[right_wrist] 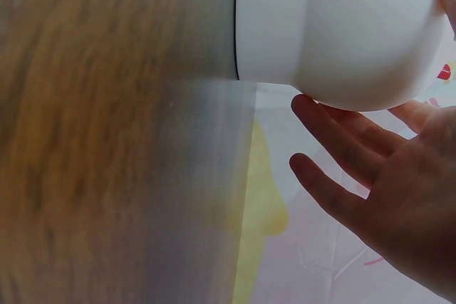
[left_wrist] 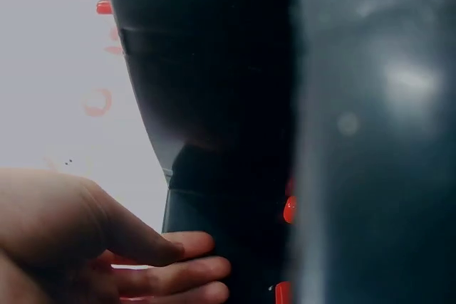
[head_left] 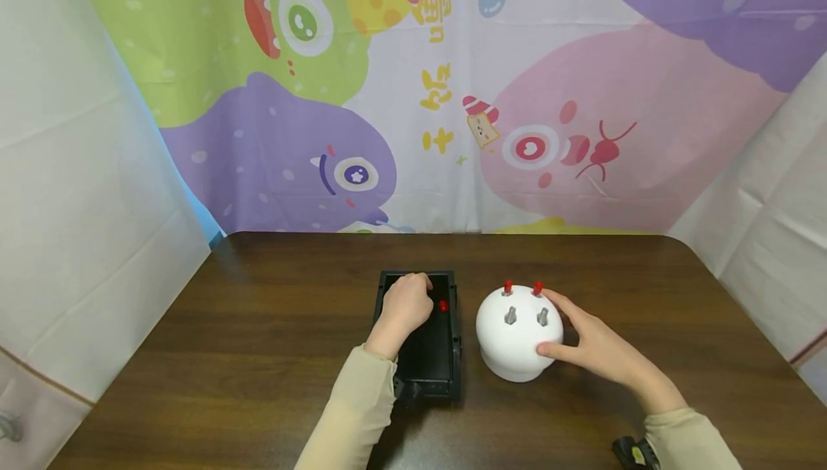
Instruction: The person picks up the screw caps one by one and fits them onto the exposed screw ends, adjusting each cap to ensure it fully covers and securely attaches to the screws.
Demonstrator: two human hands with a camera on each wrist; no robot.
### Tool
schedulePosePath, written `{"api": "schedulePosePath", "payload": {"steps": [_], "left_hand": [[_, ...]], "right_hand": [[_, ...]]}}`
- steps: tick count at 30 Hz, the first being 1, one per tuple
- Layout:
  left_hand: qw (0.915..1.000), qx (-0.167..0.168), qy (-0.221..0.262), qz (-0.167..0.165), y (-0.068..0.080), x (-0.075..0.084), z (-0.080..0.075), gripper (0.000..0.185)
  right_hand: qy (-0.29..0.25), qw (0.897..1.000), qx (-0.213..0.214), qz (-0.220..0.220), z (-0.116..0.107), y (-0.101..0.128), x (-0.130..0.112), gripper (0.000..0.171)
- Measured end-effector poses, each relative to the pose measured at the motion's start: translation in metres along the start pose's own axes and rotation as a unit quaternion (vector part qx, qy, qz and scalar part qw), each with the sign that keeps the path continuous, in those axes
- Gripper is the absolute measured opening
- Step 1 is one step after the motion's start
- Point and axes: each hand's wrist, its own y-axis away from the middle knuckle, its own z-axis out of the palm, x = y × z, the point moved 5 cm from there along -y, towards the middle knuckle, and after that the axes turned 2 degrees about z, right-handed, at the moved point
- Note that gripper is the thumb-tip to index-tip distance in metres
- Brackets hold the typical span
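Wide-spread thumb and fingers of the right hand [head_left: 591, 341] hold the side of a white dome [head_left: 517, 344] on a brown table [head_left: 258, 355]. Two grey pegs [head_left: 510, 315], then two red pegs [head_left: 507, 288], top it, left of that hand. Further left, the left hand [head_left: 405, 299] curls inside a black tray [head_left: 423, 359], beside a red piece [head_left: 443, 306]; whether it pinches anything, I cannot tell. Beyond both hands hangs a cartoon-printed cloth [head_left: 549, 97].
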Motion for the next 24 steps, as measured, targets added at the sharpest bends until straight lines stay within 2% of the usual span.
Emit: {"api": "schedulePosePath", "payload": {"steps": [7,12,19,24], "left_hand": [[0.9991,-0.031,-0.005,-0.030,0.0005,-0.0038,0.0037,0.014],[0.9968,-0.065,-0.013,-0.046,0.0012,-0.0061,0.0072,0.034],[0.9947,-0.090,-0.025,-0.043,0.0028,-0.0056,0.0083,0.038],[0.9936,-0.096,-0.046,-0.039,0.0022,-0.0063,0.0101,0.031]], "right_hand": [[-0.001,1.000,0.002,-0.005,0.0004,-0.0004,0.0007,0.083],[-0.002,1.000,0.001,-0.004,0.0005,-0.0002,0.0011,0.083],[0.001,1.000,0.000,-0.003,0.0003,-0.0006,0.0008,0.084],[0.002,1.000,0.001,-0.005,0.0001,-0.0005,0.0001,0.084]]}}
